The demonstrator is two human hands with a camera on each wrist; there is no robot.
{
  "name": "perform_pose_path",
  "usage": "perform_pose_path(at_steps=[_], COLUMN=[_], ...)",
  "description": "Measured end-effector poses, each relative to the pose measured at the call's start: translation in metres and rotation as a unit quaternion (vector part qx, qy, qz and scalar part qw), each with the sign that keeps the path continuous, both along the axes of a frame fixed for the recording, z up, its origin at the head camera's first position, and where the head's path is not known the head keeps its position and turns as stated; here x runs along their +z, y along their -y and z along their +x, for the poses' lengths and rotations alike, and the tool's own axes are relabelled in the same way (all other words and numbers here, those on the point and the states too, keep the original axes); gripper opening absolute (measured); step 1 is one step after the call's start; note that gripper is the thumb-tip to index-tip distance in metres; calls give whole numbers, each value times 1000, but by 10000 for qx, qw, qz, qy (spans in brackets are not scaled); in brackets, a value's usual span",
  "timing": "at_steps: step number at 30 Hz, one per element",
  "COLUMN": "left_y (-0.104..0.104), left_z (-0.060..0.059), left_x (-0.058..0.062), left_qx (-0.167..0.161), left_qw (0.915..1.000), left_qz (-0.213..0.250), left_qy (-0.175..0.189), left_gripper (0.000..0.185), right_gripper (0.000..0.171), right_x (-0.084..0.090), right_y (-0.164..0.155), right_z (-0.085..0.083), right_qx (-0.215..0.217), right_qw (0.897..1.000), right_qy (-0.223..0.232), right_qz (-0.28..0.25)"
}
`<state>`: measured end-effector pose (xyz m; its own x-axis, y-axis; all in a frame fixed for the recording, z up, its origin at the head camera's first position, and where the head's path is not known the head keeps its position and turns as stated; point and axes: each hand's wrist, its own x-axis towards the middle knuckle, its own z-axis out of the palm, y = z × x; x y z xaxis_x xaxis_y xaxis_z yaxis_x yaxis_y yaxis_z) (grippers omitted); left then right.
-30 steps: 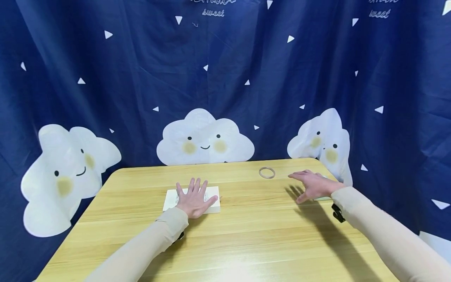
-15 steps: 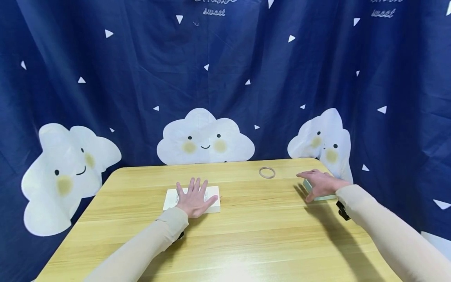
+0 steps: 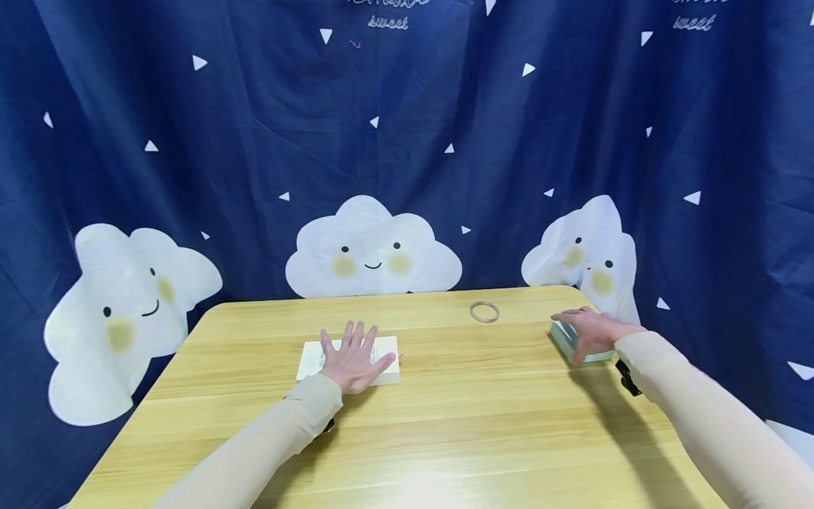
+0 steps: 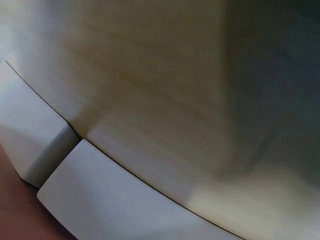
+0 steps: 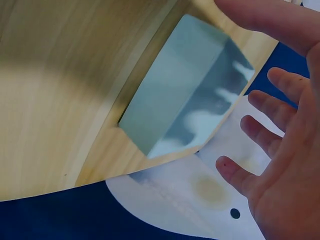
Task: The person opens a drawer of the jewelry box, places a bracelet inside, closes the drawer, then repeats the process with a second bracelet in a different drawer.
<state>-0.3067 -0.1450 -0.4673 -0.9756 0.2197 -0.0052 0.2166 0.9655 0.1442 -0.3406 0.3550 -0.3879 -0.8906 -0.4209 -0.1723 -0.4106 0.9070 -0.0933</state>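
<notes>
My left hand (image 3: 351, 365) lies with fingers spread on a white box (image 3: 309, 360) left of the table's middle. Small print shows between the fingers. The left wrist view has white box faces (image 4: 125, 195) close up, split by a gap, with a bit of skin at the lower left. At the right, my right hand (image 3: 594, 334) hovers over a pale blue-green box (image 3: 562, 339), thumb and fingers extended. In the right wrist view this box (image 5: 170, 75) lies on the wood with finger shadows on one side, and the fingertips are apart from it.
A thin ring (image 3: 485, 312) lies near the back edge of the wooden table (image 3: 458, 424), between the two boxes. Behind the table hangs a blue curtain (image 3: 254, 141) with smiling clouds. The blue-green box sits close to the table's right edge.
My right hand has moved to the right, from beside the blue-green box to above it, and more of the box now shows. The left hand has stayed on the white box.
</notes>
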Motion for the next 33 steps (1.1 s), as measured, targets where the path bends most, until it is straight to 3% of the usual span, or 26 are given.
perform_pose_path(at_steps=[8,23,33], left_y=[-2,-1,-1], left_z=[5,2,5], left_x=[8,0,4], left_qx=[-21,32,23], left_qw=[10000,9999,10000], left_qz=[-90,-36,-67], left_qy=[-19,-105,-47], left_gripper=[91,90,91], right_gripper=[101,100,96], right_x=[-1,-9,-7], right_y=[-8,-21,-19], right_z=[-4,-14,-12], right_qx=[-71,-263,-322], right_qw=[9998,9993,9991], right_qy=[-31,25,77], right_qz=[203,249,275])
